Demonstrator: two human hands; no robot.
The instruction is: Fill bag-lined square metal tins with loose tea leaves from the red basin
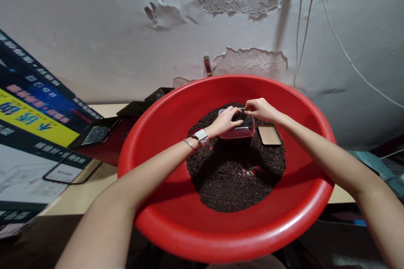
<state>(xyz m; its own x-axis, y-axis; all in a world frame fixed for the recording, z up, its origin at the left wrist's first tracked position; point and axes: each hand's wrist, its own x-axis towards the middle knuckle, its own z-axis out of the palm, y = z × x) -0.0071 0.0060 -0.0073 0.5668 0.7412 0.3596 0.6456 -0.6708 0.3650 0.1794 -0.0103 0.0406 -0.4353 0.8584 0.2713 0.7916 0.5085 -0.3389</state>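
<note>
A small rectangular box (pixel 237 133) with reddish-pink sides stands on a heap of dark, loose shreds (pixel 233 189) inside a big red basin. Clear plastic shines at the box's top edges, with dark material within. My left hand (pixel 225 122) rests over the box's left and upper part, thumb and fingers spread apart. At the box's far right corner, my right hand (pixel 261 109) has its fingers pinched together; what lies between them is too small to tell. Just right of the box, a dark-rimmed tan lid-like piece (pixel 269 135) lies on the shreds.
The red basin's rim (pixel 233 252) surrounds the work and both forearms reach over it. Dark open boxes (pixel 97 134) stand on the table (pixel 75 197) to the left, beside a large printed carton (pixel 34 134). Behind is a peeling wall with hanging cords (pixel 304 29).
</note>
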